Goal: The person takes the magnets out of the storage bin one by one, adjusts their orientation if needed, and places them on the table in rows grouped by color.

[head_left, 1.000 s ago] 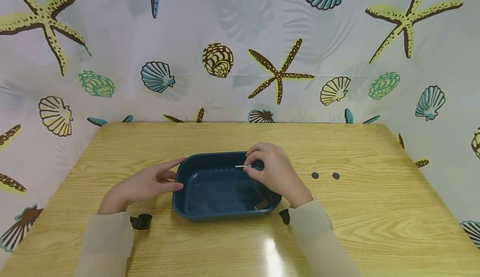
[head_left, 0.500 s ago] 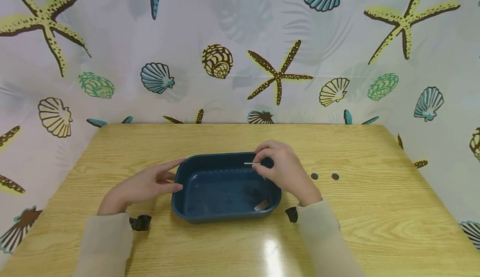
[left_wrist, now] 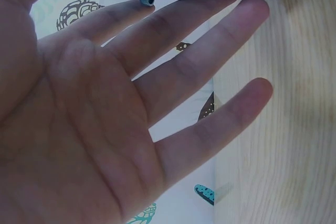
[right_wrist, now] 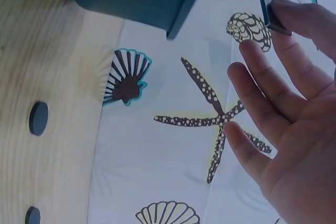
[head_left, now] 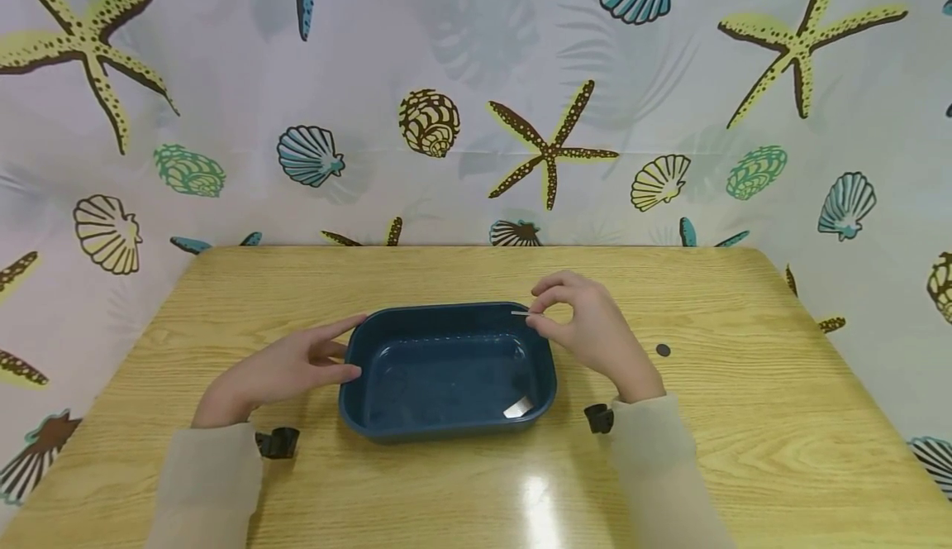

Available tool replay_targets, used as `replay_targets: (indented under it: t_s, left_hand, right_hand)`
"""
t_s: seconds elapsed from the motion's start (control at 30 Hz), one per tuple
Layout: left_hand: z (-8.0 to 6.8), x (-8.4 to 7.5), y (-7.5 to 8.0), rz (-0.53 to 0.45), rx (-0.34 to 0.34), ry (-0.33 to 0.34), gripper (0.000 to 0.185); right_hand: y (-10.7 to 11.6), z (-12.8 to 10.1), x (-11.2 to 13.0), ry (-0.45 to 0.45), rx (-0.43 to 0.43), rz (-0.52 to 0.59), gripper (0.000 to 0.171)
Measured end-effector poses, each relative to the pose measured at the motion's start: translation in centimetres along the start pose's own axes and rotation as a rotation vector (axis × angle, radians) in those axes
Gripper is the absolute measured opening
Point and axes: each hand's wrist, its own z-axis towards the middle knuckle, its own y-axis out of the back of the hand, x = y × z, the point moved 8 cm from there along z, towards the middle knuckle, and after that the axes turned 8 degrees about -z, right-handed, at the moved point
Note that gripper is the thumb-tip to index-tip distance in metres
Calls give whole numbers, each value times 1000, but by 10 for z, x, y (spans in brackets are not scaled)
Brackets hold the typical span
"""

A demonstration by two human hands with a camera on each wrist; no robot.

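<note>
Rightward and up from inside the blue tray, the right hand now pinches one thin flat piece over the tray's far right corner; another piece lies inside. One dark disc shows on the tabletop. Left wrist view: left hand, fingers spread straight, touches the tray's wall. Right wrist view: two discs, thumb and forefinger gripping the piece.

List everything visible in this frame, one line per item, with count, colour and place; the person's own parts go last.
tray: one, dark blue, table centre.
small flat piece: one, thin, dark in the wrist view, pinched over the tray's far right rim.
silvery piece: one, inside the tray's near right corner.
discs: two, dark, on the table right of the tray.
table: one, light wood.
curtain: one, white, shell and starfish print, behind.
left hand: touches the tray's left end.
right hand: pinches the small flat piece.
</note>
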Motion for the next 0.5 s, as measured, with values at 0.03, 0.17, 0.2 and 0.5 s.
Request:
replay_targets:
  t_s: [0.03,0.17,0.2,0.5]
  left_hand:
    - [0,0,0,3,1,-3,85]
    - [0,0,0,11,0,2,85]
    - [0,0,0,11,-1,7,85]
    - [0,3,1,11,0,35,86]
  right_hand:
    - [2,0,-2,-7,3,6,6]
    - [7,-2,-11,-31,15,23,5]
    - [8,-3,-14,-39,19,25,5]
    - [12,-11,-35,-99,73,26,7]
